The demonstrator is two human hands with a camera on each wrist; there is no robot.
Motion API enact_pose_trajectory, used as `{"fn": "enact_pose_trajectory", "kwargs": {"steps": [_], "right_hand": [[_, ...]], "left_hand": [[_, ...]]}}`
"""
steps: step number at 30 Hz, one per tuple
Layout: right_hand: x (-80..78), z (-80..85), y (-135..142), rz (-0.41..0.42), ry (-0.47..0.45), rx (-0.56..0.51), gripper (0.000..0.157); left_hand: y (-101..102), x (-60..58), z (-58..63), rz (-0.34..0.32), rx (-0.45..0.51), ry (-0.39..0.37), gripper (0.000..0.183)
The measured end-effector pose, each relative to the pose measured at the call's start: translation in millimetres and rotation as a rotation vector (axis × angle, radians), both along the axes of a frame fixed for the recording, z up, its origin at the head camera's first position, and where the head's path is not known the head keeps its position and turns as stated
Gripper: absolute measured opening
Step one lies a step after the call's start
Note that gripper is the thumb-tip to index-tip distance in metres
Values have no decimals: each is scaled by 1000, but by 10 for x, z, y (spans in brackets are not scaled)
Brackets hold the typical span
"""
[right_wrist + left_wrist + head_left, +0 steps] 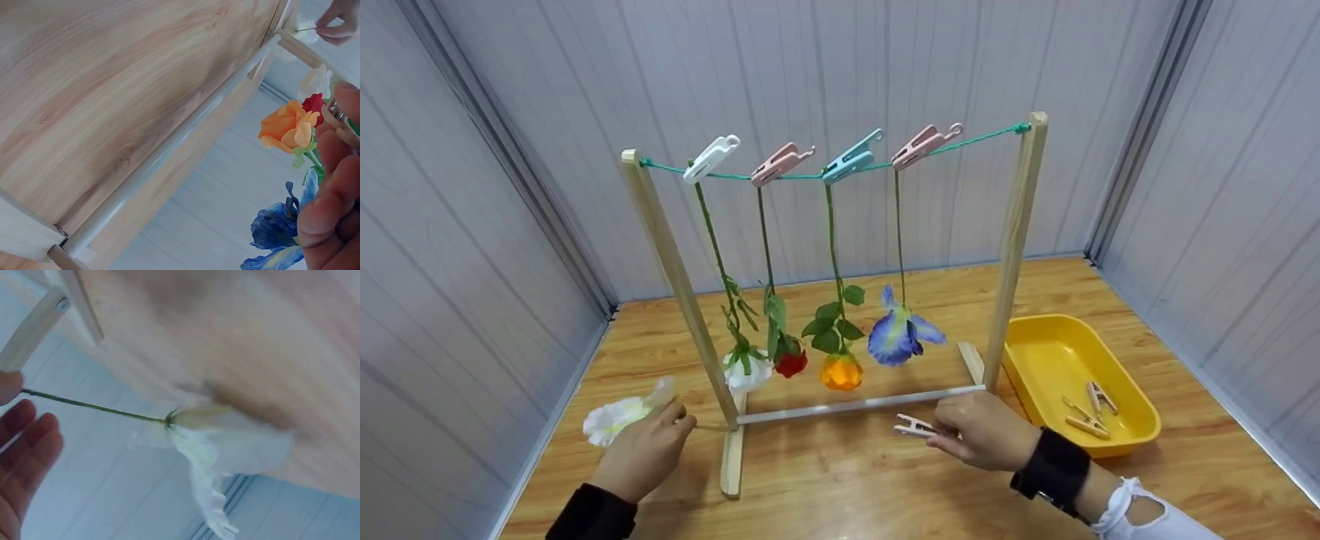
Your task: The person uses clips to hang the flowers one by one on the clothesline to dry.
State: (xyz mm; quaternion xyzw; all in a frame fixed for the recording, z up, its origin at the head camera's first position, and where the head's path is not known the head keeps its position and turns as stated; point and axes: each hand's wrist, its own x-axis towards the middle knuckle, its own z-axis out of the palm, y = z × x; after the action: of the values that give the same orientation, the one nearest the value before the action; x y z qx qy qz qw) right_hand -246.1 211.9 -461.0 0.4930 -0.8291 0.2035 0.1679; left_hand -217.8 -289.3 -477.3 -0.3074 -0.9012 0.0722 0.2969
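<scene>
My left hand (pixel 649 446) pinches the thin green stem of a white artificial flower (pixel 619 420) just left of the wooden rack (pixel 1016 255). In the left wrist view the flower's petals (pixel 208 450) hang away from the fingers, slightly blurred. In front of the rack's lower bar, my right hand (pixel 982 431) grips a pale pink clothespin (pixel 916 427). Four-cornered cord aside, a green cord (pixel 982 139) strung across the rack bears several clothespins. From them hang, heads down, a white rose (pixel 748 371), a red rose (pixel 791 364), an orange rose (pixel 841 372) and a blue-purple iris (pixel 894 337).
A yellow tray (pixel 1035 324) stands on the wooden table right of the rack, with two clothespins (pixel 1087 426) inside. The rack's left foot (pixel 731 469) juts toward me. Pale panel walls (pixel 855 67) enclose the table at the back and sides.
</scene>
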Motion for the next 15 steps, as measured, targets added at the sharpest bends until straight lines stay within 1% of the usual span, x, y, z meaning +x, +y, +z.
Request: {"fn": "enact_pose_trajectory", "kwargs": {"steps": [3,5,6,7,9,10,11,12,14,15], "right_hand": [[-5,13,9,-6,-6,-3,19],[-13,28,12,-6,-2,-10,18],[-19,36,14,-5,2,-13,18],[-25,40,17,-4,10,-18,18],[-35,50,24,-2,25,-34,18],[-39,54,29,-3,34,-41,18],[-42,61,34,-2,41,-52,18],[-45,67,41,0,50,-60,18],[-49,89,51,4,67,-76,17],[-52,102,56,7,76,-84,17]], "left_hand": [[61,-12,86,-32,12,55,27],[113,-15,147,-50,31,90,4],[140,-17,177,-61,44,105,12],[169,-18,211,-73,60,120,23],[225,-16,282,-97,90,135,31],[251,-16,315,-110,109,140,31],[279,-16,347,-123,132,136,19],[308,-17,378,-137,156,130,13],[365,-16,431,-152,204,115,25],[393,-18,454,-154,223,112,28]]}}
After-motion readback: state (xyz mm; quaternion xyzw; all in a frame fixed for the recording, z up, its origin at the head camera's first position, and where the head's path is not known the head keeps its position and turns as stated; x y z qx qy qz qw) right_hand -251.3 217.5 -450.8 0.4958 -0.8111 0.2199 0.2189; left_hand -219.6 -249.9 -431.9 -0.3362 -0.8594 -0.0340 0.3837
